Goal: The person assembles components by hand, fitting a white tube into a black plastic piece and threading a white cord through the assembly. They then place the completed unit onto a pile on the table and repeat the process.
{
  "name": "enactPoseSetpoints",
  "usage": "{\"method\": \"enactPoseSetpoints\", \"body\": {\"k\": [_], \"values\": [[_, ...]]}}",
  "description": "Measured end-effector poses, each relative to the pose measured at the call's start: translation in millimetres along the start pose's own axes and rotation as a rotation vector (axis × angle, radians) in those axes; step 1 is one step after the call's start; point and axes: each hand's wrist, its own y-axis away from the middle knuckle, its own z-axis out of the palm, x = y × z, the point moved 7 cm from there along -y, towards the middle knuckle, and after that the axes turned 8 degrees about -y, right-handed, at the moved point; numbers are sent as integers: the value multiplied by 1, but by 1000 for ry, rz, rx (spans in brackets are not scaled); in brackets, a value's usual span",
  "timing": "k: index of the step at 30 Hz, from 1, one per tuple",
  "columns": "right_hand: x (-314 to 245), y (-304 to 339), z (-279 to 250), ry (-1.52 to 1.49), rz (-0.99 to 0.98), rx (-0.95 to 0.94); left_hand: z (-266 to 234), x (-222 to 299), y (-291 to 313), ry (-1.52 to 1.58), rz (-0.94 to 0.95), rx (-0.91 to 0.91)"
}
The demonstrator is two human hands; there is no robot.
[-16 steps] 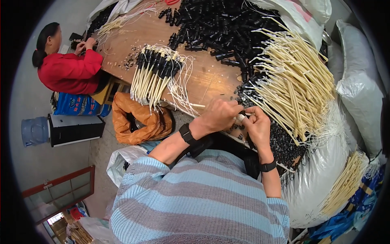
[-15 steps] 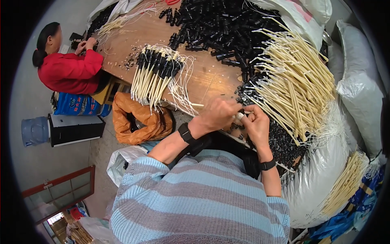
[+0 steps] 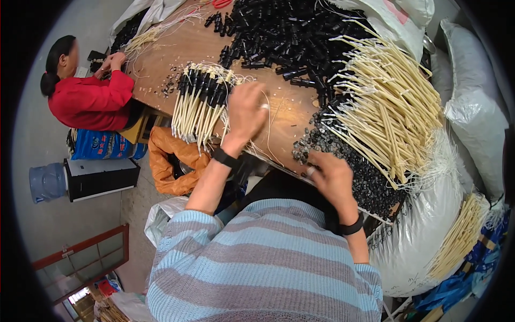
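My left hand (image 3: 247,112) is over the right end of a row of cream tubes with black sleeves (image 3: 201,96), and white wires hang beside it. Motion smears its fingers, and whatever they may hold is hidden. Lower on the right, my right hand (image 3: 333,180) is at the table edge beside a heap of small black pieces (image 3: 370,182). Its fingers are bent and apart, with white wrapping on one digit, and nothing shows between them.
Black connectors (image 3: 284,32) are heaped at the back, beside a large pile of cream tubes (image 3: 386,107). White sacks (image 3: 472,102) stand on the right. A person in red (image 3: 91,102) works at the far left. An orange sack (image 3: 171,180) sits below the table edge.
My hands were together at the table edge around a cream tube with a black part. They have parted: my left moved up and left to the row, my right slightly down.
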Motion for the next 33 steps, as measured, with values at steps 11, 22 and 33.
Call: {"method": "enactPoseSetpoints", "body": {"k": [11, 22, 33], "values": [[65, 38, -88, 564, 331, 228, 96, 45, -43, 30, 87, -302], [26, 13, -64, 44, 49, 186, 66, 50, 19, 501, -223, -593], [11, 14, -59, 66, -14, 175, 61, 74, 23, 674, 23, -563]]}}
